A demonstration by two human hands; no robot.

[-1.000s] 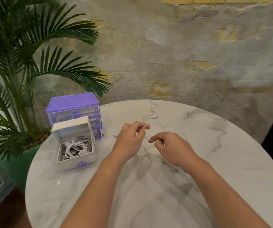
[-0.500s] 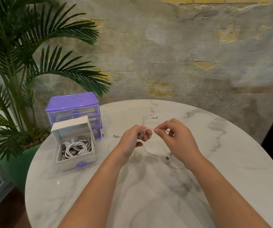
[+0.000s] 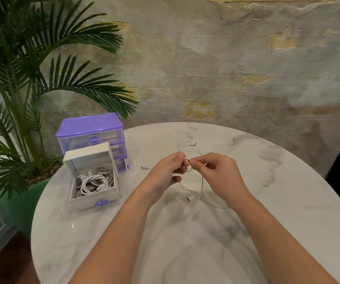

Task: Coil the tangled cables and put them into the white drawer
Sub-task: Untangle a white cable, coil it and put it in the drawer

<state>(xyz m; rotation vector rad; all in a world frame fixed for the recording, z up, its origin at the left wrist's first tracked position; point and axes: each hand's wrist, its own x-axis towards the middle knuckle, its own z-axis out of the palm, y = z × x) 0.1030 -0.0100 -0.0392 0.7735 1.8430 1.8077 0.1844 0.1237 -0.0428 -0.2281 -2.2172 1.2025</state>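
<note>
the left hand [image 3: 166,171] and the right hand [image 3: 219,175] meet above the middle of the round marble table [image 3: 288,212], fingertips almost touching. both are curled and pinch the same thin white cable [image 3: 201,181]: the left hand grips a small loop of it between thumb and fingers, the right pinches it just beside that loop with thumb and forefinger. from the hands the cable hangs down to the tabletop, curves under the right wrist, and ends in a small metal plug [image 3: 188,200] lying on the marble between the forearms. another stretch runs away from the hands toward the far side of the table, ending in a white connector [image 3: 189,144]. a second small cable end [image 3: 144,167] lies on the table left of the left hand.

farther left, the white drawer [image 3: 95,199] sits pulled out on the table, holding coiled white cables [image 3: 94,181]. directly behind it stands a purple drawer unit [image 3: 89,125] with clear drawers. a potted palm [image 3: 21,78] in a green pot stands off the table's left edge, before a weathered brick wall [image 3: 226,68].
</note>
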